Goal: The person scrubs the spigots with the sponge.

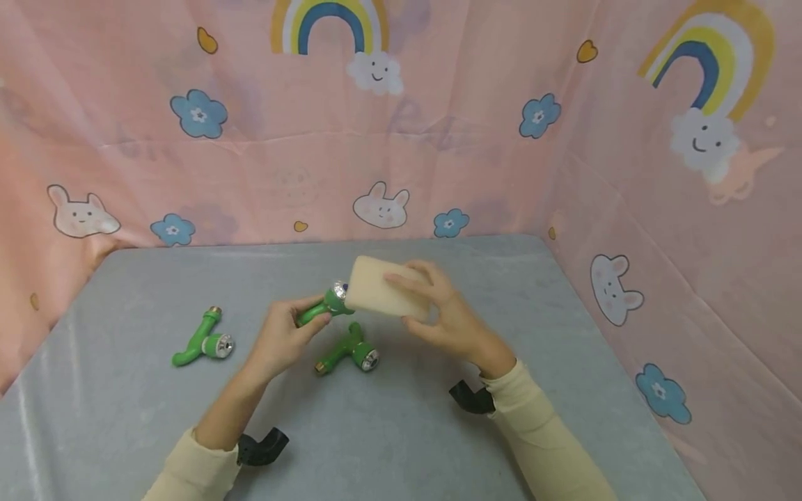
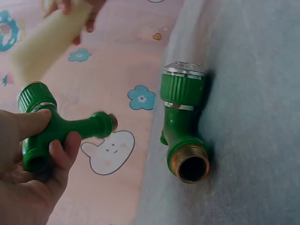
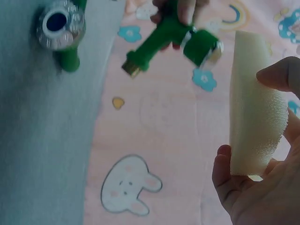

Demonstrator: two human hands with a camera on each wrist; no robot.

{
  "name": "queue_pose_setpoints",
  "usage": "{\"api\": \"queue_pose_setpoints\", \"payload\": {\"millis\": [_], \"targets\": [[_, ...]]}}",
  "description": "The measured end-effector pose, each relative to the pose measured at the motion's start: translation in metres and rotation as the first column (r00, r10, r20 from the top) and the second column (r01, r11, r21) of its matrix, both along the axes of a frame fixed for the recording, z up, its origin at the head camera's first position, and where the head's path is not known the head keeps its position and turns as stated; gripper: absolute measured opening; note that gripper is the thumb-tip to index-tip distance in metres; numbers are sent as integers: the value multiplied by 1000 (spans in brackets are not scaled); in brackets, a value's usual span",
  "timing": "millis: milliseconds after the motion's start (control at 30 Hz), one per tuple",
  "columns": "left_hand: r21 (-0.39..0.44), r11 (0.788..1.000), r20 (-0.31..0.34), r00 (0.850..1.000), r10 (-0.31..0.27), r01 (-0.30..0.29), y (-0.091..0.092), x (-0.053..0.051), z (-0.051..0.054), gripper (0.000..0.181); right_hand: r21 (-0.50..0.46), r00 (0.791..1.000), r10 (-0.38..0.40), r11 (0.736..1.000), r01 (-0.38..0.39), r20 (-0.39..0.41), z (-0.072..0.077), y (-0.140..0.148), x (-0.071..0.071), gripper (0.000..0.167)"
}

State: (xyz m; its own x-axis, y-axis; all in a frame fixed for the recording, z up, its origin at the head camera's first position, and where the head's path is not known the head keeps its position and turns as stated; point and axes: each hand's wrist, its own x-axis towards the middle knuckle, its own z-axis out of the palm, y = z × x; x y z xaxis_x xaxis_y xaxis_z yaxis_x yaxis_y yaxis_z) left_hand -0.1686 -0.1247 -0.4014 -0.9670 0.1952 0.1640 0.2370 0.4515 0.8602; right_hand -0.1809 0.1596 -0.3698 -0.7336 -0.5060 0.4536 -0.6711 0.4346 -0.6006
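Observation:
My left hand (image 1: 285,339) grips a green faucet (image 2: 61,129) by its body, lifted above the table, its ribbed knob with a silver cap facing the sponge. In my right hand (image 1: 447,313) is a pale cream sponge (image 1: 382,287), pinched between thumb and fingers. The sponge's near end overlaps the faucet knob in the head view; in the right wrist view a gap shows between the sponge (image 3: 255,108) and the held faucet (image 3: 164,40). Below the hands a second green faucet (image 1: 347,351) lies on the table. A third green faucet (image 1: 202,341) lies to the left.
The grey cloth-covered table (image 1: 401,445) ends at a pink printed curtain (image 1: 250,167) behind and on the right. Black curved pieces (image 1: 263,447) stick out by both wrists, just above the table.

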Motion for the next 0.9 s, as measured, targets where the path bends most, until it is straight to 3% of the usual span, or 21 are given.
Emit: {"api": "queue_pose_setpoints", "payload": {"millis": [133, 233, 400, 467, 667, 733, 800, 900], "targets": [[-109, 993, -101, 994, 42, -53, 10, 3, 1, 37, 75, 989, 38, 997, -28, -143, -1, -11, 5, 59], [-129, 988, -184, 981, 58, -82, 14, 6, 3, 36, 113, 984, 16, 994, 4, -176, -2, -16, 10, 60], [-127, 980, -316, 943, 107, -154, 15, 7, 3, 34, 131, 990, -61, 988, 77, -125, -2, -10, 8, 62], [-124, 977, -340, 933, 121, -172, 14, 5, 2, 33, 132, 992, -85, 987, 96, -92, -1, -6, 6, 62], [-106, 976, -325, 934, 149, -192, 10, 4, -1, 35, 88, 992, -127, 988, 125, 23, 4, 6, 2, 62], [-117, 975, -351, 926, 136, -188, 10, 3, -2, 37, 60, 991, -123, 991, 120, 44, 4, 7, 1, 61], [-141, 974, -410, 906, 105, -176, 10, 3, -4, 40, 41, 992, -103, 994, 101, 67, 4, 5, 1, 61], [-184, 971, -526, 850, 36, -155, 12, 3, -8, 43, 56, 995, -61, 997, 56, 79, 1, -2, 3, 58]]}}
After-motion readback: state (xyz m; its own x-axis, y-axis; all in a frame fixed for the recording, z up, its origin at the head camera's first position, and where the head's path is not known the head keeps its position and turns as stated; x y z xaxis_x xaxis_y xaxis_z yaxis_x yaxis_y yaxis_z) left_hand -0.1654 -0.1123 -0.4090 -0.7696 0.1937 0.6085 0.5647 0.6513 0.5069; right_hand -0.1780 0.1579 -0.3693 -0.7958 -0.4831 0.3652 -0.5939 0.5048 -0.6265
